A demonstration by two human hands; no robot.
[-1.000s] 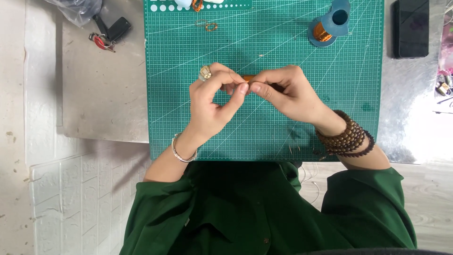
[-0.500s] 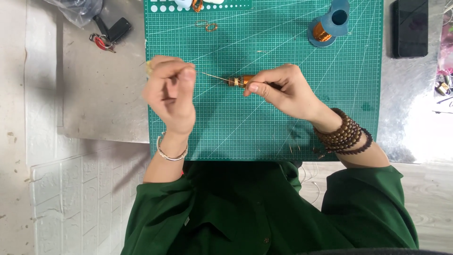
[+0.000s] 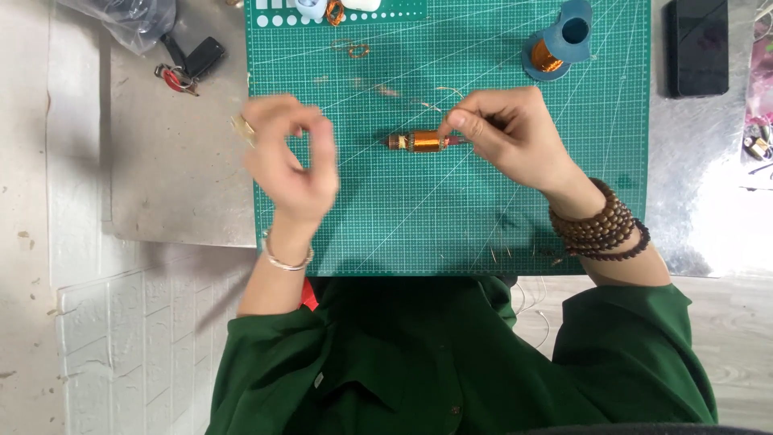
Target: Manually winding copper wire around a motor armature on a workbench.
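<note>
We observe the right hand (image 3: 511, 137) pinching one end of a small copper-wound coil (image 3: 422, 142) just above the green cutting mat (image 3: 451, 217) on the counter. The left hand (image 3: 288, 161) hovers left of the coil, blurred, fingers curled; we cannot tell whether its grip holds anything. A blue wire spool (image 3: 558, 48) stands near the mat's far edge.

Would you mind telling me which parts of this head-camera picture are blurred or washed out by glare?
In the head view, the left hand is smeared by motion blur, its fingers indistinct; the right hand, pinching the copper-wound piece, is sharp, as are the lines of the green cutting mat. The grey tabletop at right is washed out by bright glare.
</note>
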